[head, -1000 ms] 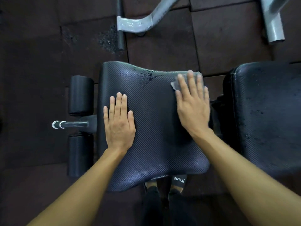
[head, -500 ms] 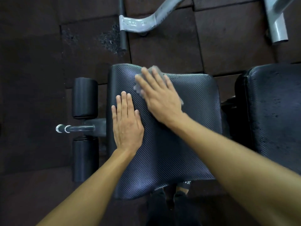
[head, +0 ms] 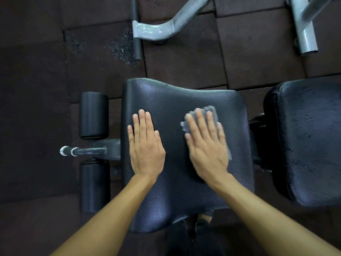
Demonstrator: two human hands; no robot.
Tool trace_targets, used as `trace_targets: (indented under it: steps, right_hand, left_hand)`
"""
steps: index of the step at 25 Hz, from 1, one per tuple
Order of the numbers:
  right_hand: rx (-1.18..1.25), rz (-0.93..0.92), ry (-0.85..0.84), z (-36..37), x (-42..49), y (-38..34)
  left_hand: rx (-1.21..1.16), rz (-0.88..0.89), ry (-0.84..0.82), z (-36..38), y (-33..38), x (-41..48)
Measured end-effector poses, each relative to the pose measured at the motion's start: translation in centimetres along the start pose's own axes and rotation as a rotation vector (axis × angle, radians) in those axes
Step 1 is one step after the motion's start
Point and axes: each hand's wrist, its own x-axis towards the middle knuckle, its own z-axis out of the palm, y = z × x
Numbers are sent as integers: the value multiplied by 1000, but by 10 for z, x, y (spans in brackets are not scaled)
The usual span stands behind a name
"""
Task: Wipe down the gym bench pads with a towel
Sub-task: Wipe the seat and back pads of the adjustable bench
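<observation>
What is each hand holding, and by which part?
Nothing is gripped. The right hand presses the towel flat under its palm on the seat pad; the left hand rests bare.

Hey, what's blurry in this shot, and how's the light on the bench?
Head view: right hand and the grey towel under it are motion-blurred, left hand sharp; soft sheen lights the textured seat pad, the rubber floor tiles are dim; wide-angle distortion bends the edges.

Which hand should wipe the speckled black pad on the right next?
Right. The right hand lies flat on the small grey towel, at the side of the textured black seat pad nearest the speckled black pad. The left hand rests bare on the seat's far side.
</observation>
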Motion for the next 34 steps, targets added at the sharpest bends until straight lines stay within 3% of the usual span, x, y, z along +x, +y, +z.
trace_targets:
  steps: [4, 8, 13, 17, 20, 22, 27, 34]
  right_hand:
    - [64, -198, 9, 11, 74, -29]
    - [105, -15, -53, 6, 114, 3]
    - [103, 120, 4, -12, 40, 56]
    - [54, 20, -3, -11, -35, 54]
    - [77, -36, 13, -4, -41, 55]
    - [156, -40, 37, -2, -36, 55]
    - [721, 73, -65, -41, -26, 70]
    - [820, 225, -127, -142, -65, 90]
  left_hand:
    - [24, 4, 9, 1, 0, 0]
    - [8, 0, -5, 1, -1, 0]
    - [-5, -9, -10, 1, 0, 1]
    - [-25, -13, -14, -1, 1, 0]
    - [-20, -13, -23, -1, 1, 0]
    - [-15, -7, -41, -2, 2, 1]
    - [-77, -56, -161, -40, 23, -2]
    - [9, 254, -395, -128, 111, -36]
